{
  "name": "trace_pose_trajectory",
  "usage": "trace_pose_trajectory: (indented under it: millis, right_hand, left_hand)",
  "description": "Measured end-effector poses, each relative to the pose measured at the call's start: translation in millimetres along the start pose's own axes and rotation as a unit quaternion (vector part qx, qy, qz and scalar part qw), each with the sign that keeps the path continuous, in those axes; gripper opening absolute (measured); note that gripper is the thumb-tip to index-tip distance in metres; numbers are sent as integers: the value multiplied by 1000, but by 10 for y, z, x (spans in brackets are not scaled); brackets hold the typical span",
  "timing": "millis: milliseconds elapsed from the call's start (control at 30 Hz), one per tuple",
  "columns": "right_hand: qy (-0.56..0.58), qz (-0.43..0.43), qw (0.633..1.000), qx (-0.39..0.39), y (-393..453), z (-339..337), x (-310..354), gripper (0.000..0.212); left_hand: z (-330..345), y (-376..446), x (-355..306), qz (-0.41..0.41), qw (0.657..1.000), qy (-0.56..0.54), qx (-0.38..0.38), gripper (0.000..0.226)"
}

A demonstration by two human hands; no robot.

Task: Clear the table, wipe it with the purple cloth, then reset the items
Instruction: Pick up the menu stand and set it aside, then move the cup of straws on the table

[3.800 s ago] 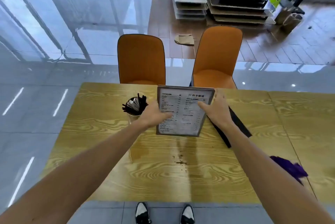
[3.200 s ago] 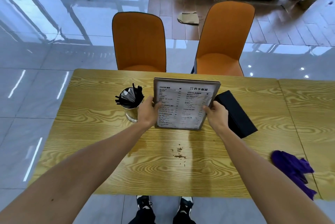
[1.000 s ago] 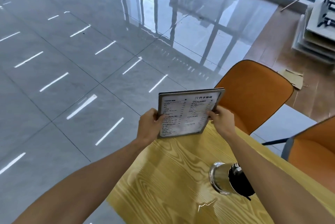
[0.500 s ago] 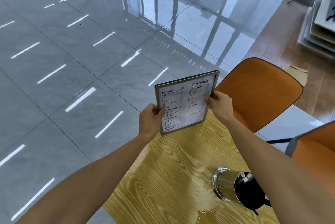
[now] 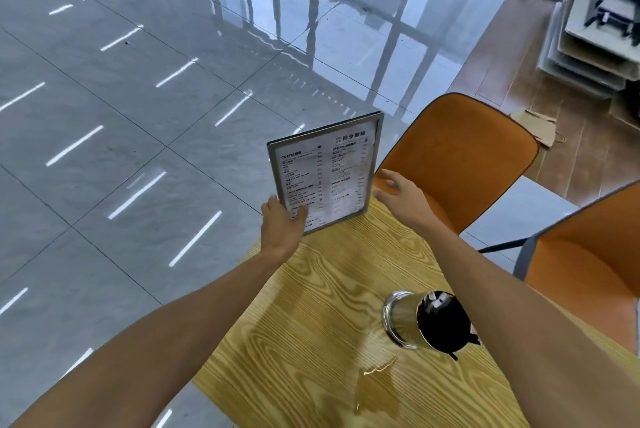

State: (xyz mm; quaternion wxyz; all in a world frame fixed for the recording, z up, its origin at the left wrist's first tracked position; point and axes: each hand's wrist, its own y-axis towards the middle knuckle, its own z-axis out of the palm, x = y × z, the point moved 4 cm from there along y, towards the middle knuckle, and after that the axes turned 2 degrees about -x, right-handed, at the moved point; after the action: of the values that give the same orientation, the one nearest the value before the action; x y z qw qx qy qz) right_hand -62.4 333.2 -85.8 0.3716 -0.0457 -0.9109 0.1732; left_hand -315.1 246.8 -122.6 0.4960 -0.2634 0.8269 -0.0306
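Observation:
A framed menu card (image 5: 325, 174) stands upright at the far left corner of the wooden table (image 5: 311, 341), its lower edge at the tabletop. My left hand (image 5: 282, 225) grips its lower left corner. My right hand (image 5: 398, 192) hovers just right of the menu with fingers spread, not touching it. A shiny metal cup (image 5: 403, 320) holding dark packets stands on the table near my right forearm. A wet patch (image 5: 375, 389) lies on the wood in front of the cup. The purple cloth is out of view.
Two orange chairs (image 5: 460, 164) (image 5: 588, 254) stand along the table's far side. Glossy grey tile floor (image 5: 121, 116) lies beyond the left edge. Stacked boards (image 5: 595, 46) and a cardboard scrap (image 5: 535, 128) sit on the wooden floor at top right.
The menu has come down to stand at the table's corner. My right hand has let go of it and opened; my left hand still holds it.

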Motion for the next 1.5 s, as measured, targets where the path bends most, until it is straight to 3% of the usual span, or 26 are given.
trace_pose_trajectory:
  millis: [100, 200, 300, 533, 667, 800, 933, 1133, 1333, 1500]
  right_hand:
    - [-3, -14, 1000, -12, -243, -178, -130, 63]
    - [0, -30, 999, -31, -493, -404, -304, 64]
    - [31, -30, 998, -53, -762, -610, -561, 64]
    - [166, 66, 977, -121, -1458, -847, -1399, 73]
    - [194, 103, 974, -65, -1828, -714, -1816, 89]
    - [92, 55, 993, 44, -2038, -387, -2095, 109]
    - [130, 36, 988, 70, -2166, -125, -2110, 121]
    - [200, 6, 979, 28, -2231, 18, -1950, 96]
    - [202, -21, 978, 35, -2196, 30, -1632, 93]
    - [196, -46, 979, 40, -2053, 161, -1282, 92]
  left_hand:
    - [241, -311, -61, -23, 998, 18, 53, 91]
    - [458, -569, -175, 18, 997, 5, 69, 87]
    - [681, -825, -296, 66, 988, 23, 135, 84]
    - [1213, -1389, -257, 147, 939, 86, 300, 91]
    - [1405, -1652, -143, 143, 925, 90, 340, 97]
    - [1530, -1849, -68, 127, 930, 69, 339, 100]
    - [1606, -1968, -22, 107, 940, 2, 324, 96]
    - [1568, -2073, 2, 71, 951, -48, 298, 103]
    - [1371, -2014, 61, 81, 958, -63, 266, 105]
    - [1028, -1881, 63, 91, 965, -92, 228, 92]
